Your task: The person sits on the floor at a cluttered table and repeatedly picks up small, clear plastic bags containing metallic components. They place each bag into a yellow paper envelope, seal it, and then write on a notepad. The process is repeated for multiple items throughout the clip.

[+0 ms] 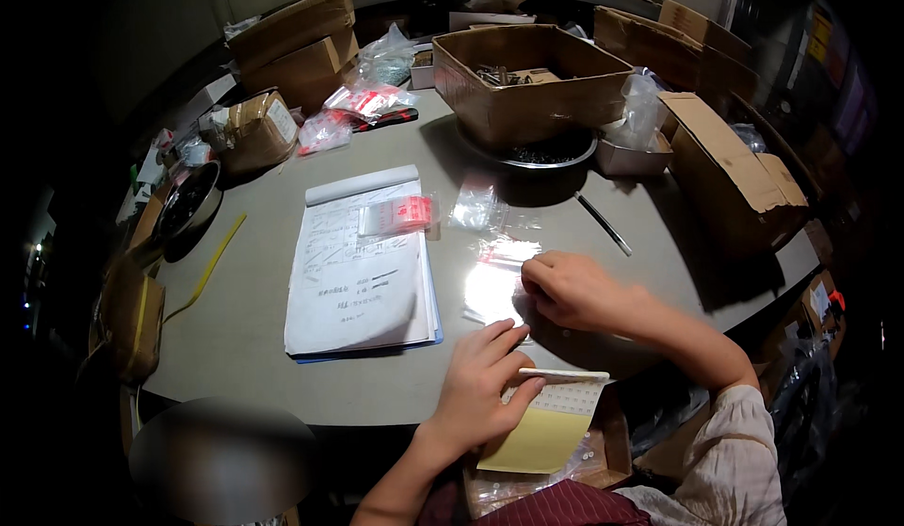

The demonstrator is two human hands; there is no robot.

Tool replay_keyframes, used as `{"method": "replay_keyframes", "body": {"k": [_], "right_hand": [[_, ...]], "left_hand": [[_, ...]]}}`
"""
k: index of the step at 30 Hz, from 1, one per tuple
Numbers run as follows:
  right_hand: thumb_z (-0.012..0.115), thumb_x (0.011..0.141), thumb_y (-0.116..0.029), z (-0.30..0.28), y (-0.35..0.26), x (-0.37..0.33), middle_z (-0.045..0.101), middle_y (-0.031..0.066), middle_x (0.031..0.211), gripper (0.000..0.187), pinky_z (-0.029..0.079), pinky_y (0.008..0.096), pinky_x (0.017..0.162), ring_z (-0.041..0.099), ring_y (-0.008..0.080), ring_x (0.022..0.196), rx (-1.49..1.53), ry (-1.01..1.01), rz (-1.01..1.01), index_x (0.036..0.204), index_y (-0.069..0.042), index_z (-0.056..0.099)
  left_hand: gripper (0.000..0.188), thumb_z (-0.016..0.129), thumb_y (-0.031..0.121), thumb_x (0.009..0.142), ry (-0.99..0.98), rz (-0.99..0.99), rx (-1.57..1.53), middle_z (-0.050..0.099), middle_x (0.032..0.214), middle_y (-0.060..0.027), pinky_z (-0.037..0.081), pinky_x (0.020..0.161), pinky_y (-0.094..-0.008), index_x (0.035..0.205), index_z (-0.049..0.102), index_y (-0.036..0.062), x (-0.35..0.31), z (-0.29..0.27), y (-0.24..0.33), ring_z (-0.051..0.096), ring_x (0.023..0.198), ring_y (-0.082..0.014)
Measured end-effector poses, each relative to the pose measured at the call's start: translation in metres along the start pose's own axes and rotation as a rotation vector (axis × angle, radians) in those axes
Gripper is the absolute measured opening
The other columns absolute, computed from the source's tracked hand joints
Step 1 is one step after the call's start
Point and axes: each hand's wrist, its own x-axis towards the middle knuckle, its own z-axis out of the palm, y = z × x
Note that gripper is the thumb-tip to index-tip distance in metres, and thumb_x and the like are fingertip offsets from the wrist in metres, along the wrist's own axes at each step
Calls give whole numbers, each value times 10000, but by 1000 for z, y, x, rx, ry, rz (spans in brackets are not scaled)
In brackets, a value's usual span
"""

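My left hand (478,375) holds a sheet of small white labels (570,394) with a yellow backing, its thumb lying across the sheet's folded top edge. That hand's fingertips reach forward to the near edge of a shiny clear plastic bag (492,291) flat on the table. My right hand (570,291) is closed at the bag's right edge, fingers curled down and pressed together; whatever they pinch is hidden. More clear bags (476,204) lie just beyond. To the left, a stack of red-and-clear zip bags (397,215) rests on a clipboard of handwritten papers (348,291).
A black pen (603,223) lies to the right. Behind, a large cardboard box (527,102) stands on a metal bowl (546,152) of small dark parts. Open cartons (734,149) line the right side. A yellow strap (207,272) and a dark pan (191,196) are at left.
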Motion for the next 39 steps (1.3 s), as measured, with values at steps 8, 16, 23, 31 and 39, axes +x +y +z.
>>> {"method": "replay_keyframes", "body": {"k": [8,16,23,31,39], "right_hand": [[800,926,-335,-34,7,-30,682,156,851,476,521,453,730,680,358,814,27,-215,290,1229,-51,568],[717,986,-321,-37,-53,-91,686,183,882,360,524,480,733,679,399,841,346,-418,257,1206,-64,596],[760,988,-291,-43,-66,-87,691,130,973,379,552,366,758,699,262,923,494,-144,44,1237,-23,659],[704,1015,-212,-22,-71,-72,697,151,1058,287,559,374,814,704,275,949,543,-127,101,1220,-21,644],[732,790,-81,-10,-69,-68,606,200,1134,368,505,493,917,588,424,1051,305,20,-24,1132,-21,612]], "left_hand": [[133,804,80,808,-51,-20,-448,756,1252,-158,498,1011,-432,879,719,7,-9,-31,3,692,1129,-326],[180,737,162,772,215,-291,-774,773,1056,-254,514,917,-428,846,710,-1,-50,-66,-9,678,960,-288],[183,734,121,813,231,-360,-695,776,1011,-206,519,850,-361,895,737,-42,-51,-57,-3,678,887,-235],[192,721,39,948,81,-511,-612,767,1007,-114,542,844,-287,1119,719,-48,-27,-33,11,691,922,-144],[71,774,65,949,155,-487,-336,729,736,-57,514,587,-254,996,763,13,-22,-13,17,655,627,-83]]}}
